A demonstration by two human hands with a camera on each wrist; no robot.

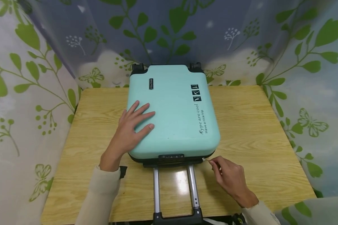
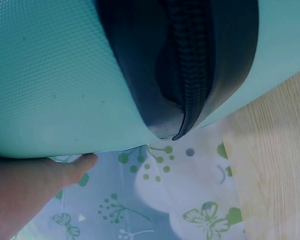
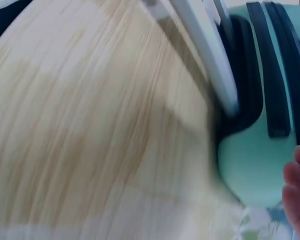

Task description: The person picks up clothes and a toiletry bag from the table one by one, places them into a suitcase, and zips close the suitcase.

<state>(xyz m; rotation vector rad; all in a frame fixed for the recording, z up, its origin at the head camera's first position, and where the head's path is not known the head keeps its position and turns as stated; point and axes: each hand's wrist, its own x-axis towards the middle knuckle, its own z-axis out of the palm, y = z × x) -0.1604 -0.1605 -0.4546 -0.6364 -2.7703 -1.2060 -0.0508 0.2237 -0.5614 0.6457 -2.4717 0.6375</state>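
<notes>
A mint-green hard-shell suitcase (image 1: 171,122) lies flat on the table, its wheels toward the back. My left hand (image 1: 130,129) rests on the left part of its lid with the fingers spread. At the front right corner my right hand (image 1: 231,178) pinches a small metal zipper pull (image 1: 204,159) between thumb and forefinger. In the left wrist view, a black zipper (image 2: 190,55) runs along the suitcase's side, and part of the left hand (image 2: 35,187) touches the shell. Only fingertips of the right hand (image 3: 297,187) show in the right wrist view.
The telescopic handle (image 1: 156,190) is pulled out toward the front edge of the wooden table (image 1: 242,125). A black lock panel (image 1: 171,157) sits mid-front on the case. Leaf-patterned curtains (image 1: 169,34) hang behind and on both sides.
</notes>
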